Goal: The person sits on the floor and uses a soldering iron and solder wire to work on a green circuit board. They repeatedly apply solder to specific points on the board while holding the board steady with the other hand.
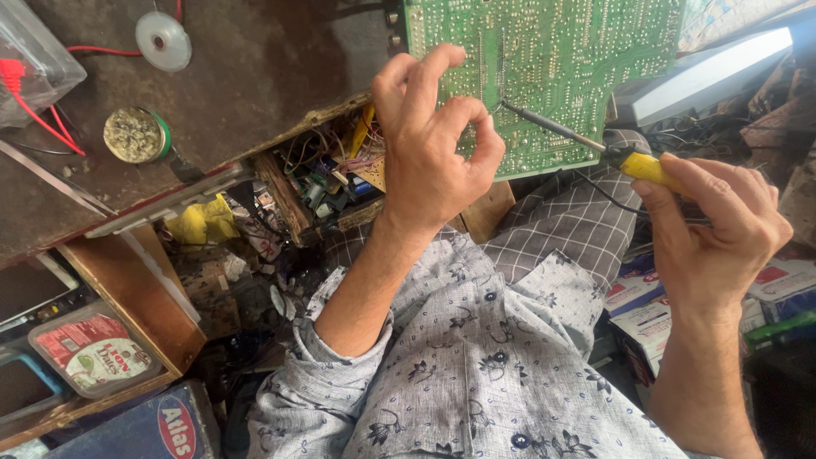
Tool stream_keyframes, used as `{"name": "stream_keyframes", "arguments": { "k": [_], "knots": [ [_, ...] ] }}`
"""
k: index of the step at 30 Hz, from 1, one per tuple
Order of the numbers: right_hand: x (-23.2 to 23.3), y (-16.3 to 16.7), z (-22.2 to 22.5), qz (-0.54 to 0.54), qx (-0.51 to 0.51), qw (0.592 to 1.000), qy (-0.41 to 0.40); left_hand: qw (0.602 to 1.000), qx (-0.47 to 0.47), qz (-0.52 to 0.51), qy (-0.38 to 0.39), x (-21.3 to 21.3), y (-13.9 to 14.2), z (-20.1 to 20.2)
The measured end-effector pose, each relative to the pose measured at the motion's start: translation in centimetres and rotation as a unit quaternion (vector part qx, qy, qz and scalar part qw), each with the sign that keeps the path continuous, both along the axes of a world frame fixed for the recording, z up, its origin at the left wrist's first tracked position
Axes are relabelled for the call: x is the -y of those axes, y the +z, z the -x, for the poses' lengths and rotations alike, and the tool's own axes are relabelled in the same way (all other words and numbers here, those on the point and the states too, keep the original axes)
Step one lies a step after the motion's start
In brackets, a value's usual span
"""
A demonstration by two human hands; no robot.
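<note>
A green circuit board (561,59) lies solder side up at the top centre, resting over my lap. My left hand (429,140) hovers at the board's lower left edge with fingers curled and thumb and forefinger pinched; a thin solder wire seems to run from them, though I cannot be sure. My right hand (714,229) grips the yellow handle of a soldering iron (586,140). Its metal tip touches the board just right of my left fingers.
A worn brown workbench (255,76) holds a round tin of flux (134,134), a white reel (163,40) and red wires (38,110). An open drawer of loose parts (327,183) sits below its edge. Boxes (646,297) stand at the right; containers (93,348) at lower left.
</note>
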State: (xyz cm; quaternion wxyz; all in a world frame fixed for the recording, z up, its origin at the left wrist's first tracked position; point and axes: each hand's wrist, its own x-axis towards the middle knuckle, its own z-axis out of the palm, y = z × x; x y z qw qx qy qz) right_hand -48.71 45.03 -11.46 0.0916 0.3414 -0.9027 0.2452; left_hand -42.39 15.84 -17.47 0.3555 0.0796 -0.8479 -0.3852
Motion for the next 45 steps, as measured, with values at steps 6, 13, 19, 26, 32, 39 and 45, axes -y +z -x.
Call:
{"name": "stream_keyframes", "arguments": {
  "k": [6, 13, 19, 26, 32, 39, 45],
  "knots": [
    [-0.4, -0.2, 0.2, -0.004, -0.008, 1.000, 0.008, 1.000, 0.002, 0.000, 0.000, -0.1, 0.2, 0.1],
    [-0.2, -0.1, 0.0, -0.010, -0.014, 1.000, 0.008, 1.000, 0.005, 0.000, 0.002, 0.0, 0.5, -0.1],
    [0.1, 0.0, 0.0, -0.006, -0.015, 1.000, 0.009, 1.000, 0.002, 0.001, 0.004, 0.0, 0.5, -0.1],
    [-0.1, 0.0, 0.3, 0.047, -0.003, 0.999, -0.003, 1.000, 0.004, -0.006, 0.007, 0.0, 0.3, -0.1],
    [-0.7, 0.8, 0.7, 0.028, -0.019, 0.999, 0.017, 1.000, 0.014, -0.020, -0.003, 0.0, 0.2, 0.0],
    [-0.3, 2.1, 1.7, -0.017, -0.031, 0.998, 0.048, 1.000, 0.008, 0.007, 0.001, 0.2, 0.4, 0.0],
    [-0.2, 2.4, 2.4, -0.037, -0.035, 0.996, 0.072, 1.000, 0.014, 0.000, -0.004, 0.1, 0.5, -0.1]
  ]
}}
